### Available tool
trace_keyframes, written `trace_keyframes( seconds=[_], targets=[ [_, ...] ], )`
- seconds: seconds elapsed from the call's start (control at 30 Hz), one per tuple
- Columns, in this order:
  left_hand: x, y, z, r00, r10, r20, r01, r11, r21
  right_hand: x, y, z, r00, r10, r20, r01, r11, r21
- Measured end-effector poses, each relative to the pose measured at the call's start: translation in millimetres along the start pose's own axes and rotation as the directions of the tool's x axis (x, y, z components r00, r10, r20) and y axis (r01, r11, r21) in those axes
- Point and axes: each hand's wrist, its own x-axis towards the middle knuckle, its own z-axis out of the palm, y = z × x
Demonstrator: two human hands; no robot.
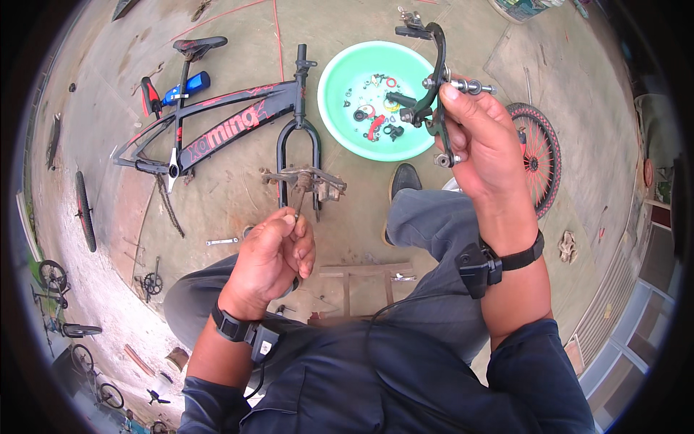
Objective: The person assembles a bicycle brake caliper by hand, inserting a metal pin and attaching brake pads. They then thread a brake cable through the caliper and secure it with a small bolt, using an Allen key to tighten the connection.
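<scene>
My left hand (271,253) pinches the bolt of a rusty, dirt-covered brake caliper (306,181), holding it up in front of the bike's fork. In my right hand (481,137) is a cleaner black brake caliper (438,61), raised to the right at the basin's edge. Its silver bolt with nuts and washers (473,87) sticks out past my thumb. Behind the rusty caliper lies a dark bicycle frame (231,130) with red graphics, its fork (316,148) pointing toward me. Some of each caliper is hidden by my fingers.
A mint-green basin (334,119) with several small bike parts stands ahead. A red-spoked wheel (538,163) lies at the right, a tyre (84,210) at the left. A wrench (222,241) and a crankset (152,283) are left of my knee.
</scene>
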Motion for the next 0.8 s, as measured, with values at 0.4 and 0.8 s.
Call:
trace_keyframes(
  seconds=[0.4, 0.8],
  targets=[
    [-16.8, 4.1, -1.4, 0.984, 0.104, 0.147, -0.115, 0.991, 0.066, 10.9, 10.2, 13.7, 0.998, 0.052, 0.046, -0.051, 0.998, -0.022],
    [-26.9, 4.6, 2.6, 0.948, 0.178, 0.265, -0.229, 0.958, 0.174, 12.6, 11.5, 20.4, 0.996, 0.070, 0.063, -0.069, 0.997, -0.027]
  ],
)
